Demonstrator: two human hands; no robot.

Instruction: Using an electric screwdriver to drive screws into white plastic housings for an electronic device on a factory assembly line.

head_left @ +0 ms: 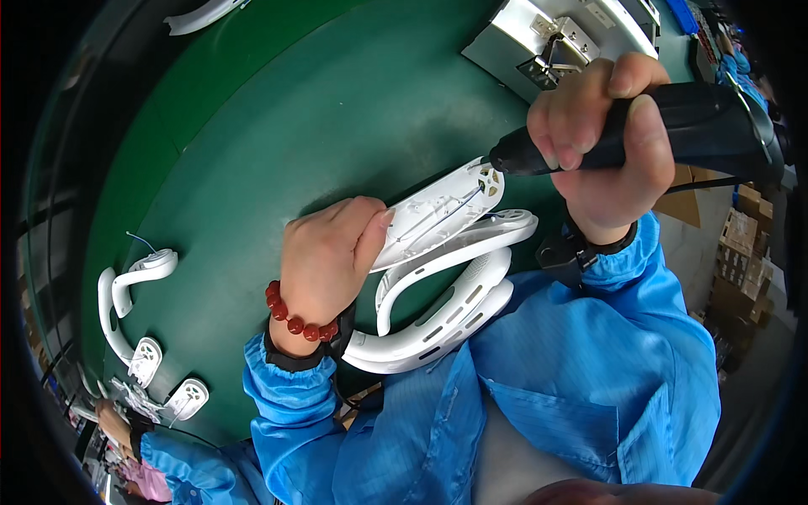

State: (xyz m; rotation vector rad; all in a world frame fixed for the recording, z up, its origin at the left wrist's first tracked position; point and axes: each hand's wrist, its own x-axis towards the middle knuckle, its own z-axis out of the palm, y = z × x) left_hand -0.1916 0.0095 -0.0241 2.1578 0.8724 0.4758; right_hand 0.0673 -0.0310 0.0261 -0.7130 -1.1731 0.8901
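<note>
Pointing down at the right end of a long white plastic shell (pixel 433 215), a black powered screwdriver (pixel 711 126) is gripped by the right hand (pixel 610 185), its fingers wrapped tightly around the barrel. The shell's left end is pinched by the left hand (pixel 331 250), above the green table (pixel 252 168). Curved white casings (pixel 459 254) are set just below in view. Screw work at the shell's end seems to be in hand; whether the tip is engaged cannot be told. Next, steady alignment and firm bracing are called for.
</note>
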